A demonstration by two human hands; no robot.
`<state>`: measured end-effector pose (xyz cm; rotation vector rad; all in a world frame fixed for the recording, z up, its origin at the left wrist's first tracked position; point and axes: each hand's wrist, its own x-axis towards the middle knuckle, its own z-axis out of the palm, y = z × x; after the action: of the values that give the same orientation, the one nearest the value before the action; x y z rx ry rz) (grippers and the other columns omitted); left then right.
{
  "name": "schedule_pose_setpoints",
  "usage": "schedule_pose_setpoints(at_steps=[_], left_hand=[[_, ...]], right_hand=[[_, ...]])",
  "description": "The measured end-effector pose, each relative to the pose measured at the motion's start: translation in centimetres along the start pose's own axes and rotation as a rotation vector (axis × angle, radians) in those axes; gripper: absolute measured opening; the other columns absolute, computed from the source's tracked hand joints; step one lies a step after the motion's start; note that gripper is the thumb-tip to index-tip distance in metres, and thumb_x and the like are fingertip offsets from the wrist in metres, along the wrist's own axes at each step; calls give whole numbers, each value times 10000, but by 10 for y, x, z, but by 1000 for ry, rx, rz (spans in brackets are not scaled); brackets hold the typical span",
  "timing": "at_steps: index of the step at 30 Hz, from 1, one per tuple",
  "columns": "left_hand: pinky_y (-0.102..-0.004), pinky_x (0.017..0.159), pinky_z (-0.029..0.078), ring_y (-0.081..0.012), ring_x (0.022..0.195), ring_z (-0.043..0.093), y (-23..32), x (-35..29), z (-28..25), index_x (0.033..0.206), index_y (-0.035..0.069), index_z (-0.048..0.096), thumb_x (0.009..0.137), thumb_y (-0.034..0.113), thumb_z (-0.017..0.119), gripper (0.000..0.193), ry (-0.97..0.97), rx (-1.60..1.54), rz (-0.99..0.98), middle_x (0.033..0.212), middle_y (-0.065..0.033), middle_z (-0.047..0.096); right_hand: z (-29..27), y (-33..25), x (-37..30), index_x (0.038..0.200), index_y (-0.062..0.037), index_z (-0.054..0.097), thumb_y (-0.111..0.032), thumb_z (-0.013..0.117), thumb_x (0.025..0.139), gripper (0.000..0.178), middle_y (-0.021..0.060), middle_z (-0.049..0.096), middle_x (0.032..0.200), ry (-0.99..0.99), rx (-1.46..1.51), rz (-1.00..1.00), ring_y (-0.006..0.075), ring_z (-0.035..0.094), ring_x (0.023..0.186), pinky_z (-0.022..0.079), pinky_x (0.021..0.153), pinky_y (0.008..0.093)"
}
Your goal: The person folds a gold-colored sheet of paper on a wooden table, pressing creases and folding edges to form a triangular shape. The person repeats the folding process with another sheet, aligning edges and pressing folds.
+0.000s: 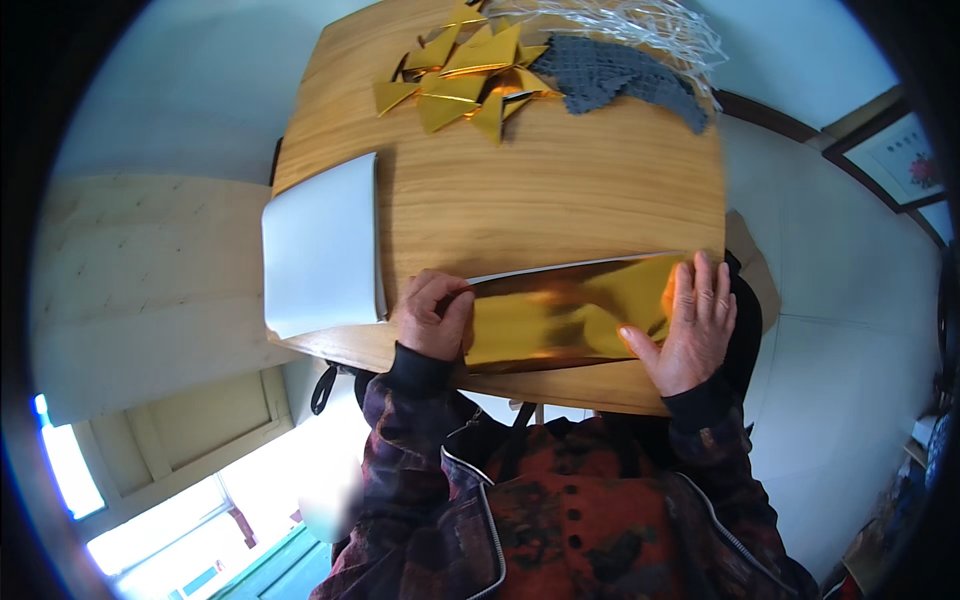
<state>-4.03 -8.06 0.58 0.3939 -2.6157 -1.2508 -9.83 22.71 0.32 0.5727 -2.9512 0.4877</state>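
Note:
A shiny gold foil paper sheet (545, 325), folded into a long strip, lies along the near edge of the table with a thin pale edge showing at its far side. My left hand (435, 315) has its fingers curled and closed on the strip's left end. At the right end my right hand (698, 325) rests flat with its fingers stretched out and its thumb pointing left across the foil. Just left of my left hand is a stack of white sheets (322, 245), lying at the table's left edge.
The wooden table (540, 190) carries a pile of folded gold foil triangles (465, 75) at its far side. Beside them lie a dark grey textured cloth (625, 78) and a heap of clear, stringy plastic strips (650, 25). A framed picture (895, 160) stands at the far right.

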Motion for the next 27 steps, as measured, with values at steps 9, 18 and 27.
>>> schedule_pose_setpoints(at_steps=[9, 18, 27], left_hand=[[-367, 674, 447, -263, 753, 549, -1, 7, 2, 722, 43, 642, 741, 65, 723, 86, 14, 306, 70, 729, -77, 580], [-354, 648, 443, -253, 724, 529, 2, 7, 2, 729, 25, 621, 778, 69, 722, 121, -11, 221, 17, 730, -78, 553], [-353, 639, 443, -250, 715, 524, 5, 7, 2, 729, 25, 615, 780, 74, 721, 127, -4, 248, 58, 726, -79, 545]], right_hand=[[-3, -1, -1, 1426, -9, 346, -518, 792, 660, 1022, 175, 269, 1530, -24, 25, 68, 440, 219, 1406, 240, 1064, 627], [-3, -1, -1, 1392, 23, 362, -515, 806, 648, 1020, 178, 273, 1519, -23, 31, 51, 441, 217, 1401, 253, 1050, 635], [-2, -1, -1, 1401, 32, 352, -521, 800, 654, 1032, 184, 266, 1520, -13, 30, 42, 444, 211, 1401, 244, 1055, 637]])
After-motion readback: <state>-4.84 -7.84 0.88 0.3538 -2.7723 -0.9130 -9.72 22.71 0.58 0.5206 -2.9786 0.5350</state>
